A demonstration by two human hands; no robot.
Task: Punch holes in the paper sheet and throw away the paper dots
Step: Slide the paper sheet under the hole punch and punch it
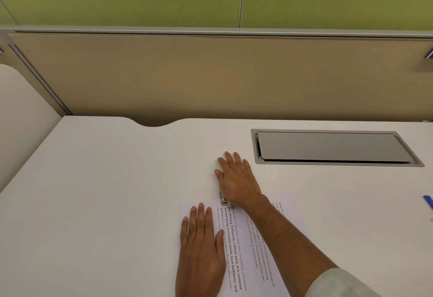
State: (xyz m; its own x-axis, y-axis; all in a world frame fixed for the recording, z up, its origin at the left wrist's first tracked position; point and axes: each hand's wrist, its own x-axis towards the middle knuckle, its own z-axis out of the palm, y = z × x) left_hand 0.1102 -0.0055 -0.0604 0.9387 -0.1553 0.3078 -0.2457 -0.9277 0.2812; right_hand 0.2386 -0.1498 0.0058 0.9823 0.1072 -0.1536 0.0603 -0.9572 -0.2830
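A white paper sheet (248, 245) with printed text lies on the white desk (105, 191), near the front edge. My left hand (201, 247) rests flat on the sheet's left part, fingers together and stretched. A metal hole punch (223, 199) sits at the sheet's far edge, mostly hidden under my right hand (236, 179). That hand lies palm down over the punch, fingers spread and reaching onto the bare desk beyond it. I cannot see any paper dots.
A grey cable hatch (332, 147) is set into the desk at the back right. A blue pen (428, 203) pokes in at the right edge. A beige partition (210, 74) closes the desk's far side.
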